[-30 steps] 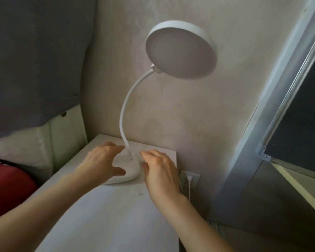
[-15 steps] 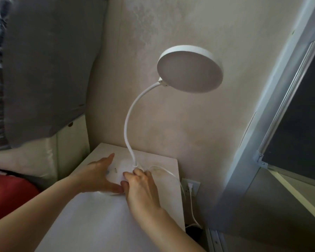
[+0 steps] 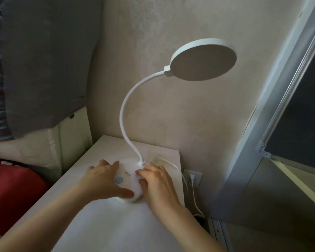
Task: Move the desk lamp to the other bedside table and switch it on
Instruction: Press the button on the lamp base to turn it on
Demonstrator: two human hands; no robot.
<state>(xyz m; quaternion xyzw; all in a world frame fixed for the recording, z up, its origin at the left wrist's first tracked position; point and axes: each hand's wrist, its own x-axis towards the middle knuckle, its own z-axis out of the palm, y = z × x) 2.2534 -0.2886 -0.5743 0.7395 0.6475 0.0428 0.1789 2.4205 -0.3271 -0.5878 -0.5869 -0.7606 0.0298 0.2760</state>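
Observation:
The white desk lamp stands on a white bedside table [image 3: 102,228]. Its oval base [image 3: 129,179] carries a round bluish button [image 3: 119,180], and a curved neck rises to the round head [image 3: 204,60], which is unlit. My left hand [image 3: 103,180] grips the base from the left, thumb along its front edge. My right hand [image 3: 155,180] holds the base's right side, fingers curled onto its top. A white cord [image 3: 173,165] runs from the back of the base over the table's right edge to a plug in a wall socket [image 3: 192,178].
A beige wall rises right behind the table. Left of the table is a bed with a grey pillow [image 3: 44,60], a pale headboard [image 3: 69,139] and a red cover [image 3: 11,186]. On the right stands a window frame [image 3: 273,124] with a sill.
The base has slid toward the table's front, and its button now shows. Both hands stay on the base, the right now more on its side. My view has dropped.

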